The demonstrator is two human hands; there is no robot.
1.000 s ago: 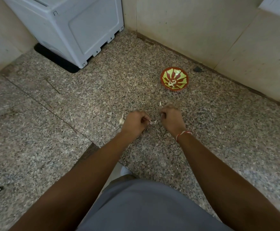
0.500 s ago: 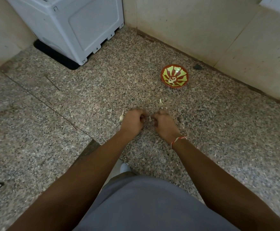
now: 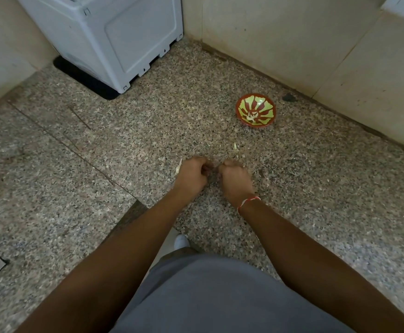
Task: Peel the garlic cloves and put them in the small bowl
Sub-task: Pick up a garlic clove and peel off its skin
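A small red bowl (image 3: 239,107) with a green and red pattern stands on the speckled floor, far right of centre, with a pale peeled piece of garlic (image 3: 251,118) in it. Nearer to me, my left hand (image 3: 192,173) and my right hand (image 3: 235,179) meet fingertip to fingertip just above the floor, all fingers curled. They pinch a garlic clove between them, which is hidden by the fingers. A pale garlic piece (image 3: 179,166) lies on the floor against the left side of my left hand.
A scrap of garlic skin (image 3: 235,145) lies between my hands and the bowl. A grey-white appliance (image 3: 114,37) stands at the back left on a black mat. Beige walls close the back and right. My grey-clad lap fills the bottom of the view.
My hands have drawn together until the fingertips meet. The small white clove that showed between them a second ago is now covered by the fingers.
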